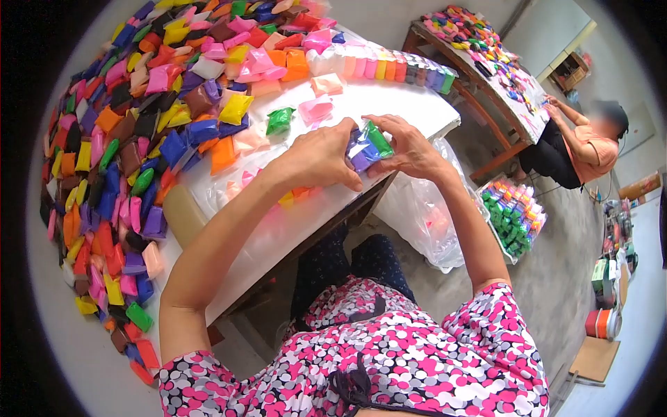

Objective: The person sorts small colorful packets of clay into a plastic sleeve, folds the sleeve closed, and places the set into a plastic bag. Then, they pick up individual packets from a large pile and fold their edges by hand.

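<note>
Near the table's front edge, my left hand (321, 154) and my right hand (411, 151) are curled around a small bundle of coloured packets (367, 147). Green, blue and purple show through its shiny clear wrap. My fingers cover its two sides, so its full extent is hidden. Left of my hands, a green packet (281, 121) and a pink packet (316, 109) lie loose on the white tabletop (278, 243). Beyond them a long row of packets in many colours (382, 68) stands along the far side of the table.
A large heap of coloured packets (132, 146) covers the table's left side. Clear plastic bags (424, 208) hang at the right edge. On the floor stands a container of bundled packets (514, 217). A person (590, 149) sits at another packet-covered table (479, 59).
</note>
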Demonstrator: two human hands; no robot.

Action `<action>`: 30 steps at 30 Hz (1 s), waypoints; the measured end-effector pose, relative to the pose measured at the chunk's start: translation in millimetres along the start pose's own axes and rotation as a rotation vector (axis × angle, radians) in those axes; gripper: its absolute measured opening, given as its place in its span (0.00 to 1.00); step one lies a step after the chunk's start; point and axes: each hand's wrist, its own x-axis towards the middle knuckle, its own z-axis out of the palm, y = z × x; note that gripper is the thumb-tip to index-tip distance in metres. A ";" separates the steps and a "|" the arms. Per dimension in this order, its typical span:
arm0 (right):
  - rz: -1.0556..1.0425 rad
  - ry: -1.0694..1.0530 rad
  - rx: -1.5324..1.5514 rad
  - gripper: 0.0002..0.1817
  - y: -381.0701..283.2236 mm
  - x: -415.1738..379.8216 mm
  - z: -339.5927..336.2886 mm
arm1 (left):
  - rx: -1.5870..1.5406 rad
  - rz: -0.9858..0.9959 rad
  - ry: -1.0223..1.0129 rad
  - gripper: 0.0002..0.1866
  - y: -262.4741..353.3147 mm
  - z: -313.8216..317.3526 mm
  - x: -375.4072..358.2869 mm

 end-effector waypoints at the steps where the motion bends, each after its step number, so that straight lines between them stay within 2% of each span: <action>1: -0.014 -0.004 0.014 0.52 2.9 2.0 0.6 | -0.032 -0.014 -0.026 0.48 0.2 -2.0 1.0; 2: -0.028 -0.006 0.028 0.51 4.8 2.3 0.9 | -0.064 -0.028 -0.054 0.49 0.2 -3.8 2.7; 5: 0.000 0.008 0.004 0.49 2.4 -0.7 -0.8 | -0.160 0.141 0.092 0.52 -5.0 -3.3 13.0; 8: 0.100 0.107 -0.142 0.48 -8.8 -9.4 -3.5 | -0.210 0.130 -0.093 0.55 -2.4 -13.3 20.4; 11: 0.131 0.116 -0.046 0.45 -5.1 -11.6 -2.9 | -0.221 0.120 -0.069 0.54 -7.8 -10.9 25.7; 17: -0.045 0.189 0.003 0.41 13.6 3.9 -1.5 | -0.252 0.067 -0.110 0.53 -7.8 -16.6 27.2; 21: 0.143 0.210 0.026 0.28 7.5 -8.6 -8.8 | -0.236 0.091 -0.023 0.51 -16.0 -10.6 28.7; 24: 0.253 0.217 0.192 0.18 19.7 -25.7 -8.8 | -0.220 0.078 -0.040 0.52 -12.5 -13.8 23.8; 27: 0.207 0.347 0.281 0.11 27.9 -25.0 5.0 | -0.275 0.058 -0.138 0.54 -9.2 -16.7 24.6; 30: 0.193 0.329 0.334 0.08 24.8 -17.0 10.1 | -0.343 0.074 -0.180 0.54 -13.3 -13.9 28.8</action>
